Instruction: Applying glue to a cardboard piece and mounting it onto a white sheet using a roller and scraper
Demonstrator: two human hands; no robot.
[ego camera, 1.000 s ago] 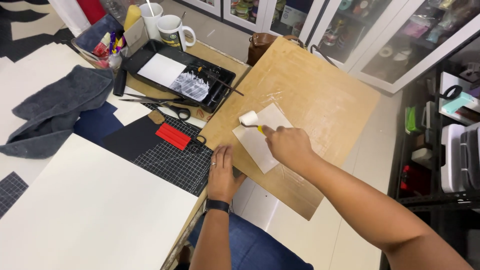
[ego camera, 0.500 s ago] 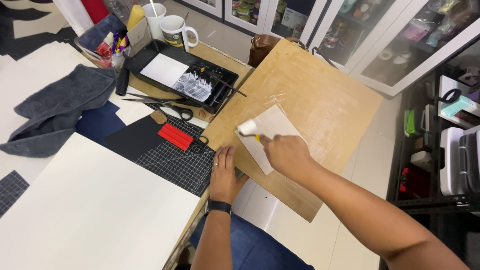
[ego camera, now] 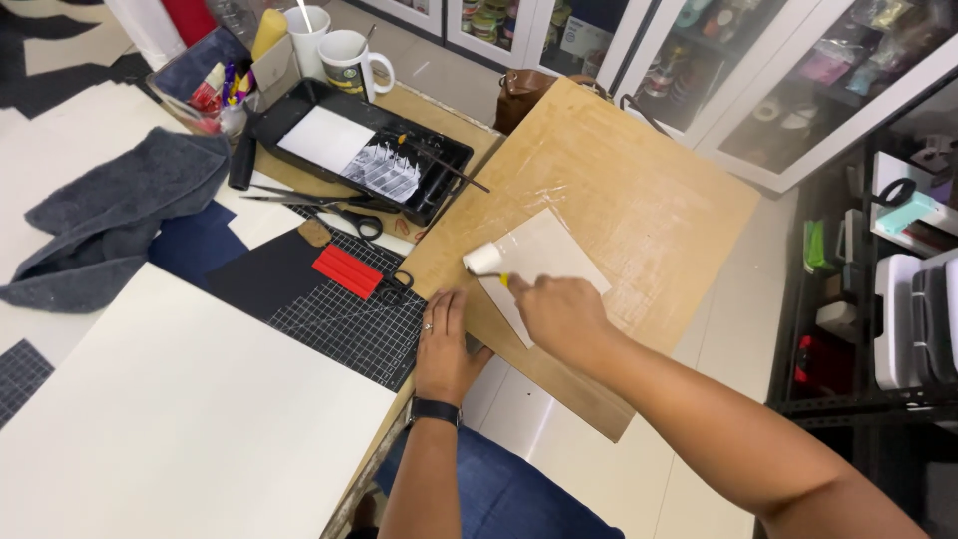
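My right hand (ego camera: 561,311) grips the yellow handle of a small white foam roller (ego camera: 486,260), whose head rests on the near left corner of a pale grey card sheet (ego camera: 545,255). The sheet lies on a large tilted plywood board (ego camera: 619,190). My left hand (ego camera: 446,344), with a ring and a dark wrist band, lies flat with fingers spread on the near edge of the board, beside a gridded black cutting mat (ego camera: 349,324).
A black paint tray (ego camera: 359,150) with white glue holds a thin brush. Scissors (ego camera: 344,215), a red flat block (ego camera: 347,270), a grey towel (ego camera: 120,215), two mugs (ego camera: 349,60) and a large white board (ego camera: 170,419) fill the table. Glass cabinets and shelves stand right.
The roller and my right hand have moved left and a little nearer across the sheet, from its upper left edge to its near left corner. My left hand stays planted.
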